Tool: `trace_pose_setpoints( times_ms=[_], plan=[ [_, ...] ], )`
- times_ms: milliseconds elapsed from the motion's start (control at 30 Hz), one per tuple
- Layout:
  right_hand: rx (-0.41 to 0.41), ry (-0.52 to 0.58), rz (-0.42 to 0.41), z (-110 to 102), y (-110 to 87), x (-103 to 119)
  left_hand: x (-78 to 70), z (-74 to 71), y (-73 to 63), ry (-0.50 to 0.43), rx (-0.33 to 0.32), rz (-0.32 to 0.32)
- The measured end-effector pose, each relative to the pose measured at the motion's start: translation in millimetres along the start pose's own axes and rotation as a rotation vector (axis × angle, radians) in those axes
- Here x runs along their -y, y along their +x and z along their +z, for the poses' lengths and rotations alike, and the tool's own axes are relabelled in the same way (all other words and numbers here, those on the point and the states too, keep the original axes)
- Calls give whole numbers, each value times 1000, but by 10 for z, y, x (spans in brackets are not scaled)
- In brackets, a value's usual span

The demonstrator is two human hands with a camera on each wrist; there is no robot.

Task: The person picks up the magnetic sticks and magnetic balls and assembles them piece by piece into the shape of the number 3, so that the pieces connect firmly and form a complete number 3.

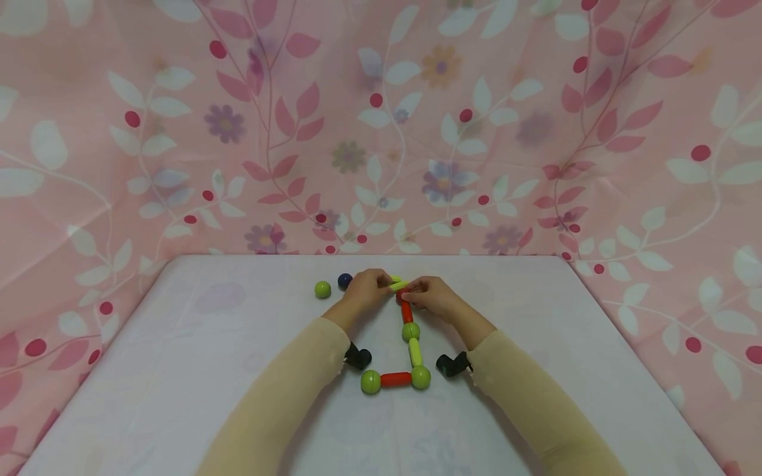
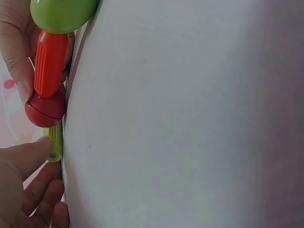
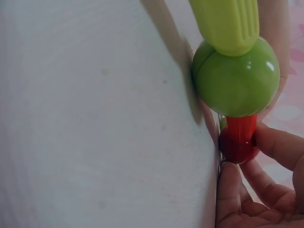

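My left hand (image 1: 366, 289) pinches a yellow-green rod (image 2: 55, 138) between thumb and fingers. The rod's other end meets a dark red ball (image 2: 46, 110). Thumb and fingers of my right hand (image 1: 437, 299) grip that ball. From the ball a red rod (image 1: 407, 312) runs toward me to a green ball (image 1: 411, 332). A second yellow-green rod (image 1: 415, 353) continues to another green ball (image 1: 421, 377). There the chain turns left along a red rod (image 1: 395, 379), ending in a green ball (image 1: 370, 381).
Left of my left hand lie a loose green ball (image 1: 323, 289) and a dark blue ball (image 1: 345, 281). Another yellow-green piece (image 1: 395, 278) shows just behind the hands. The white table (image 1: 196, 370) ends at a pink floral curtain (image 1: 381, 132).
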State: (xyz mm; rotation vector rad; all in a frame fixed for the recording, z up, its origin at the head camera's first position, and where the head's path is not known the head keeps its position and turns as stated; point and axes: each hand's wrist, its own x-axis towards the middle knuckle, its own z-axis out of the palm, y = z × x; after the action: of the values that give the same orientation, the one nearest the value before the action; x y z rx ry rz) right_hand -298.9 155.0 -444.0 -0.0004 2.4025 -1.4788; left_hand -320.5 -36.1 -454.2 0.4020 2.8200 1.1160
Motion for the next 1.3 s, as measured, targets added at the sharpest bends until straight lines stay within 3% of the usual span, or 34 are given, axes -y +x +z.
trace_pose_setpoints(
  times_ms=[367,600,767,900,1133,1300],
  plan=[
    [1,-1,-15,10,-11,-3,12,19,-1,9,-21,-6],
    [12,-7,-14,-4,-30,6,6,-24,-49,51,-46,-31],
    [20,-10,-9,-16,-25,-3,30,-76,-101,62,-52,-15],
    [22,-13,-5,-25,-9,-8,72,-124,-159,33,-40,-8],
    [32,-16,3,-28,2,-11,135,-190,-265,-84,24,-69],
    [38,-20,-1,-26,-7,-13,202,-198,-286,-110,47,-67]
  ],
)
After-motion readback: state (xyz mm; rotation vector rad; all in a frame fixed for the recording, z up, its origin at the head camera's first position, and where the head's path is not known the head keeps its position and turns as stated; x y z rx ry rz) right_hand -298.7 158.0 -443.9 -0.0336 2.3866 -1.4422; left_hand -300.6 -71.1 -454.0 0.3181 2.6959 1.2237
